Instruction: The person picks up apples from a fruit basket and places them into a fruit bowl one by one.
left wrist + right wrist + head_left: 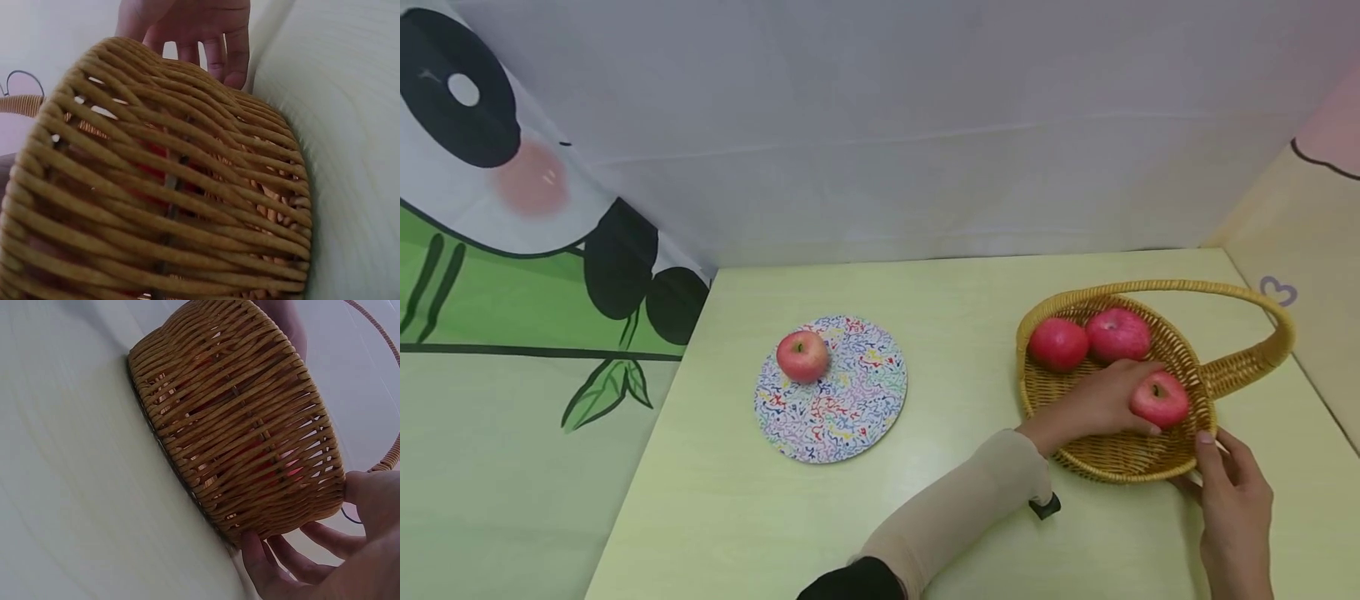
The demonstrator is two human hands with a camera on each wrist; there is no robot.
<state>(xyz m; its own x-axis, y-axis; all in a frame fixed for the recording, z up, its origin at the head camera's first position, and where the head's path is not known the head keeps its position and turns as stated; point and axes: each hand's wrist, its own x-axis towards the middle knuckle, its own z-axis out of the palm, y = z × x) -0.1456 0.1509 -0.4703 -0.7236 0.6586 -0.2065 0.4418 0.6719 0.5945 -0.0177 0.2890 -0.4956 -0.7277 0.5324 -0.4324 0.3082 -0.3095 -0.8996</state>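
Observation:
A wicker basket (1120, 457) with a tall arched handle stands on the right of the table. My left hand (1101, 402) reaches inside it and holds a red apple (1160, 399), its fingers partly hidden behind the fruit. Farther back in the basket lie a dark red apple (1058, 344) and a speckled pinkish-red apple (1117, 335). At the basket's near right side, my right hand (1234, 487) grips the rim, thumb on top and fingers against the outer wall. In the right wrist view, the fingertips (253, 547) touch the woven side (244, 425).
Left of the basket lies a round plate (857, 417) with a colourful squiggle pattern; one apple (802, 357) sits on its upper left. A pale cloth wall (925, 183) rises behind the light wooden table (715, 517). The basket handle (1240, 375) leans out to the right.

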